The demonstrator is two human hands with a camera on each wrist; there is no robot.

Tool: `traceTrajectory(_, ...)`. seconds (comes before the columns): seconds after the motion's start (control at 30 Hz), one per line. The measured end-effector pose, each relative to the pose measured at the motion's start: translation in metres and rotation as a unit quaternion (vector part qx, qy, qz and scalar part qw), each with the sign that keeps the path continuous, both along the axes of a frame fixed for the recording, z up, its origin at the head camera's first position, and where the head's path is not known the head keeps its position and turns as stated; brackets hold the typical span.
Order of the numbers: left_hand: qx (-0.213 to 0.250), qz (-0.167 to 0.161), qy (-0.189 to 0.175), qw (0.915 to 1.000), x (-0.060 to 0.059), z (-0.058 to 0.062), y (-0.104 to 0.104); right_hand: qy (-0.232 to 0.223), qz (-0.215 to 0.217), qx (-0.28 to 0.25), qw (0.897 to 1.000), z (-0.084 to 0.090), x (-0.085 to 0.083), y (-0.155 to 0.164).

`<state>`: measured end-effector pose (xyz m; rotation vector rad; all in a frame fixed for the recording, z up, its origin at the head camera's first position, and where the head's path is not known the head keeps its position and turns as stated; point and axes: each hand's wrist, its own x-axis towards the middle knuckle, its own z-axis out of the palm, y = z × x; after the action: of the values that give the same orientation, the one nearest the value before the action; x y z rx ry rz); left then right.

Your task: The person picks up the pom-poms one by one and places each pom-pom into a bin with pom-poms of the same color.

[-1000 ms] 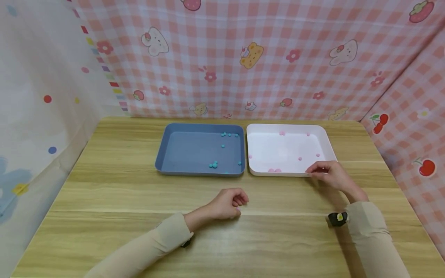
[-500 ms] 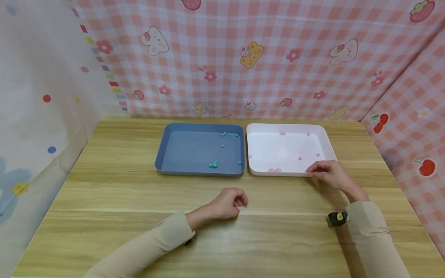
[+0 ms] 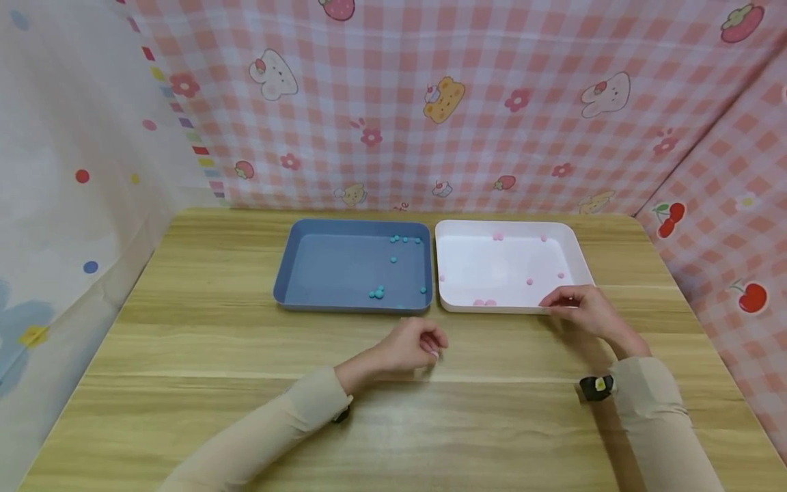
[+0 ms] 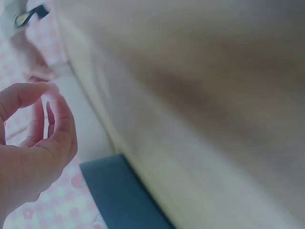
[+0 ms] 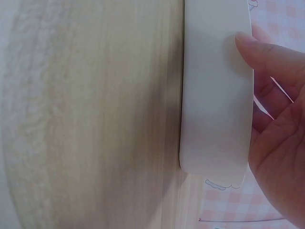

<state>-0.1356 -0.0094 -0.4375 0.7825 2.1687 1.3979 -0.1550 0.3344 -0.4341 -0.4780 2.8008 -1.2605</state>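
My left hand (image 3: 407,345) is over the table in front of the two trays. Its thumb and curled fingers pinch a small pink bead (image 3: 435,354), which shows as a blurred pink spot between the fingertips in the left wrist view. At the near right corner of the white tray (image 3: 492,309), my right hand (image 3: 581,311) grips the rim. The right wrist view has the thumb (image 5: 250,45) on the tray's outer wall and the fingers reaching over to the inside. Several pink beads (image 3: 530,281) lie scattered in this tray.
Left of the white tray stands a blue-grey tray (image 3: 332,273) with several teal beads (image 3: 378,294), mostly in its right half. Both sit toward the back of the wooden table (image 3: 492,424). Behind them hangs a pink checked curtain (image 3: 393,102).
Over the last half second my left hand has moved slightly forward and right, toward the trays, with the pink bead in its fingers. My right hand stays on the white tray's rim.
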Motion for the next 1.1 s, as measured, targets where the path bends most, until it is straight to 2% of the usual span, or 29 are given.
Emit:
traceTrajectory(0.1,0.031,0.015,-0.005,0.9994,-0.010,0.007,0.008,-0.001,-0.001,0.000,1.000,-0.001,0.000,0.000)
traceTrajectory(0.27,0.058,0.044,-0.021,0.9971,-0.025,0.017,0.022,-0.004,0.004,0.004,1.000,-0.001,0.000,0.001)
traceTrajectory(0.6,0.087,0.125,-0.015,0.9882,-0.055,0.030,0.057,-0.007,0.004,0.011,1.000,0.000,0.001,0.001)
traceTrajectory(0.77,0.088,0.166,-0.007,0.9822,-0.068,0.031,0.076,-0.005,0.006,0.014,1.000,0.001,0.001,0.001)
traceTrajectory(0.9,0.092,0.207,-0.010,0.9738,-0.077,0.031,0.087,-0.009,0.005,0.011,1.000,0.002,0.001,-0.001)
traceTrajectory(1.0,0.102,0.228,-0.017,0.9681,-0.083,0.031,0.094,-0.010,0.006,0.008,1.000,0.003,0.000,-0.001)
traceTrajectory(1.1,0.096,0.240,-0.015,0.9660,-0.088,0.029,0.097,-0.003,0.011,0.004,1.000,0.004,0.000,-0.001)
